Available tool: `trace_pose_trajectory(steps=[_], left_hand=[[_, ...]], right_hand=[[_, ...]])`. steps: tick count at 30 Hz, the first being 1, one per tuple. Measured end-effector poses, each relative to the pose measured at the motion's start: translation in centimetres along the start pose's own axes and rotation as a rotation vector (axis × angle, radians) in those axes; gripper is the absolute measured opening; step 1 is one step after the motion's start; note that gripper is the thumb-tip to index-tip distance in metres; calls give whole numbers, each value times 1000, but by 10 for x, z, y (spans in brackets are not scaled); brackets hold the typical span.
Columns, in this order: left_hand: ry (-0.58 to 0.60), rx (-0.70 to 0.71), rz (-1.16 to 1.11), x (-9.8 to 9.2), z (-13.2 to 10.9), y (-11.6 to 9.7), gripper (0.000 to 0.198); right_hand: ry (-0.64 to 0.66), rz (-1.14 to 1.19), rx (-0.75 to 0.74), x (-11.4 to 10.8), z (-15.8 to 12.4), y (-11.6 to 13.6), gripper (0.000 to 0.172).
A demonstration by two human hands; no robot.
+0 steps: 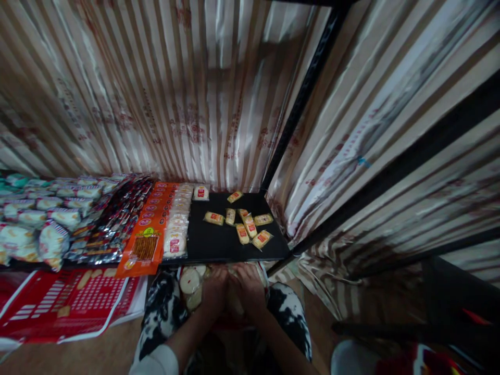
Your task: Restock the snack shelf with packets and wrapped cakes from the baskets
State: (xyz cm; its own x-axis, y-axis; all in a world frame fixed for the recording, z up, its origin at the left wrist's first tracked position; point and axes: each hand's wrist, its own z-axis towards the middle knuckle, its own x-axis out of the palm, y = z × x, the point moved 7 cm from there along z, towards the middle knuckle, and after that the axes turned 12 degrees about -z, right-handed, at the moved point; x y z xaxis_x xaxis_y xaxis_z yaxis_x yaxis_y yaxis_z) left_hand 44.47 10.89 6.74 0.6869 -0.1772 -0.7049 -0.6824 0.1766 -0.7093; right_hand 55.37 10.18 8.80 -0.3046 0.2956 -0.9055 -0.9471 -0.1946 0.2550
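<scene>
The person's left hand (214, 286) and right hand (249, 284) were side by side just below the near edge of a black shelf (219, 251), between two knees in black-and-white patterned trousers (289, 310). Both reached in among wrapped pale crackers (190, 281), round ones showing to the left of the left hand. The fingers pointed away to the far side and lay close together, slightly bent; in the dim, blurred light it was impossible to tell how far open either hand was, or whether it had hold of a wrapper or only touched it.

On the right part of the shelf, eight small yellow packets (242, 234) lay loosely scattered, some touching or overlapping. To their left, near the far edge, was a single white packet (201, 192), just beside a column of white cracker packets (175, 242) running from near to far. Farther left came orange packaging (147, 242), shiny dark sachets (107, 224) and plump white packets (50, 203). A red printed sheet (78, 299) hung below the shelf at the near left. A striped curtain (187, 94) covered the far side.
</scene>
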Motion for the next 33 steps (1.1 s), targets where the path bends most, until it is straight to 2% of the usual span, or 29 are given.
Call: trace_pose_trajectory(steps=[6, 8, 11, 14, 16, 20, 24, 30, 33], left_hand=[[-186, -18, -243, -54, -3, -8, 28], [-222, -23, -334, -70, 2, -10, 25], [-230, -45, -460, -84, 10, -8, 22], [-251, -78, -562, -93, 17, -1, 21], [-268, -94, -597, -97, 22, 4, 20], [-295, -136, -629, -105, 34, 9, 20], [-284, -100, -619, -115, 52, 7, 18], [-302, -128, -474, -139, 86, 15, 18], [-344, -199, -417, -145, 101, 22, 28]], right_hand=[[-39, 240, 200, -22, 13, -11, 46], [37, 374, 284, -18, 18, -13, 45], [189, 666, 380, -4, 21, -9, 38], [240, 931, 390, 3, 24, 1, 38], [254, 1010, 390, 4, 27, 6, 40], [240, 1070, 399, 1, 39, 13, 42], [256, 1084, 328, -1, 63, 21, 39], [278, 1004, 299, 15, 110, 22, 38], [246, 931, 338, 25, 137, 17, 37]])
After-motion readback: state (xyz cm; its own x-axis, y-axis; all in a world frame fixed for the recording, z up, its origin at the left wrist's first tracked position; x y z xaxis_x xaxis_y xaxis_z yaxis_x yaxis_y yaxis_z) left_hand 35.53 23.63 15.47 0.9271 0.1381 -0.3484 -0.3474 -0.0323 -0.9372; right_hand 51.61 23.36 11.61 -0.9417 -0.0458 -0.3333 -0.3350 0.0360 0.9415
